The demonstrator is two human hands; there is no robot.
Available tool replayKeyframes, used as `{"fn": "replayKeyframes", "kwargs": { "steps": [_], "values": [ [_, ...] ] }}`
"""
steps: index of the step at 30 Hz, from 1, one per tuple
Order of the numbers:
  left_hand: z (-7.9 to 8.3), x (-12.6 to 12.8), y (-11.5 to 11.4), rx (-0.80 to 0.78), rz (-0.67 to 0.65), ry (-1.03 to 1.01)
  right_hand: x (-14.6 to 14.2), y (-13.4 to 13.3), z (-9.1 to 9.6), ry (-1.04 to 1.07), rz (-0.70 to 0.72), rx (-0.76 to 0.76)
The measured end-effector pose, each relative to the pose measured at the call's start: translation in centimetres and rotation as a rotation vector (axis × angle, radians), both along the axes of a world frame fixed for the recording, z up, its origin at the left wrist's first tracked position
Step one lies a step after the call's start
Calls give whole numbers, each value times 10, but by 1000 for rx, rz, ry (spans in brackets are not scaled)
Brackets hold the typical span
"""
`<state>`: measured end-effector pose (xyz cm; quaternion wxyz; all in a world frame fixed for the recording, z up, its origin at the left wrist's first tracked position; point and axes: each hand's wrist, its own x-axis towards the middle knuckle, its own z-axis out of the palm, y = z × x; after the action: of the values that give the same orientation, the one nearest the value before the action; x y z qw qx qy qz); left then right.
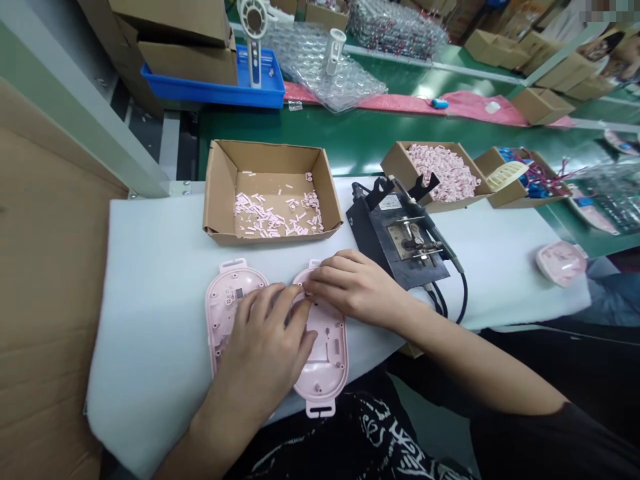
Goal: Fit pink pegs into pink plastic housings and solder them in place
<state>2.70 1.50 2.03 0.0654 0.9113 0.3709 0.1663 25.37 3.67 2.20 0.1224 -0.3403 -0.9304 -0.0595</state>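
Two pink plastic shell halves lie side by side with their insides up: the left shell (220, 313) and the right shell (325, 373). Across both reaches my left hand (267, 333), palm down, its fingers bent and apart. Its fingertips rest at the upper part of the right shell, and its thumb lies over that shell's inside. My right hand (345, 287) comes in from the right with fingers pressed together in a pinch at the same upper part, touching or nearly touching the left fingertips. Whatever small thing sits between those fingers is hidden.
Behind the shells stands a cardboard box (273, 233) of small pink pieces. A black metal device (400, 247) with cables is at right. Farther right are a box of pink parts (440, 173), a box of wired parts (530, 177) and another pink shell (563, 263).
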Motion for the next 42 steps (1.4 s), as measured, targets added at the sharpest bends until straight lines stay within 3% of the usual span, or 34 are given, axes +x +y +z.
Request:
{"fn": "replayKeyframes", "kwargs": {
  "steps": [12, 21, 27, 33, 37, 42],
  "values": [
    [0, 2, 3, -48, -40, 33, -11, -7, 1, -117, -78, -40],
    [-1, 2, 3, -56, -52, 47, -5, -5, -2, 73, -120, -183],
    [-1, 3, 3, -64, -43, 50, -4, -2, -5, 45, -63, -106],
    [-1, 2, 2, -56, -41, 45, -3, -7, 10, -73, -46, -222],
    [1, 4, 1, -45, -28, 59, -5, -6, 21, 117, -139, -282],
    [-1, 7, 1, -33, 7, 99, -13, 2, 10, 119, -210, -300]
  ]
}}
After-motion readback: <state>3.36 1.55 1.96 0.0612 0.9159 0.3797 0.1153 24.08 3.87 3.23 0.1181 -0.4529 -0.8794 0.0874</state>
